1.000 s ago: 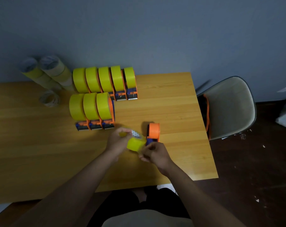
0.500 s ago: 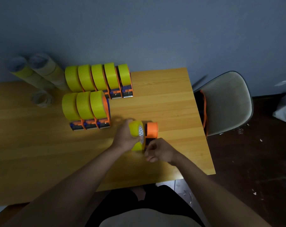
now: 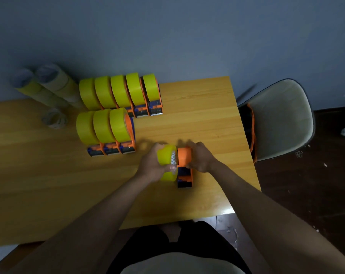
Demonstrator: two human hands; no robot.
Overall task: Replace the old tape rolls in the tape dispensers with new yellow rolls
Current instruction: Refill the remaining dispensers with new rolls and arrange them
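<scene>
The left hand (image 3: 150, 167) grips the yellow roll (image 3: 166, 155), its hole facing right, just beside the orange dispenser (image 3: 184, 165); the right hand (image 3: 200, 157) holds the dispenser.

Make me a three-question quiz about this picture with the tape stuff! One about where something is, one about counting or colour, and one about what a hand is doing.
1. Where is the pale chair?
A. Past the right edge of the table
B. On top of the table
C. Left of the table

2. How many loaded dispensers stand in the nearer row?
A. One
B. Three
C. Six

3. What is the left hand doing?
A. Lying flat on the table
B. Holding the yellow roll
C. Touching the chair

Answers:
1. A, the chair sits beyond the table's right edge.
2. B, three yellow rolls stand side by side there, in front of a farther row of five.
3. B, its fingers curl round the roll beside the orange dispenser, which the right hand grips.
</scene>
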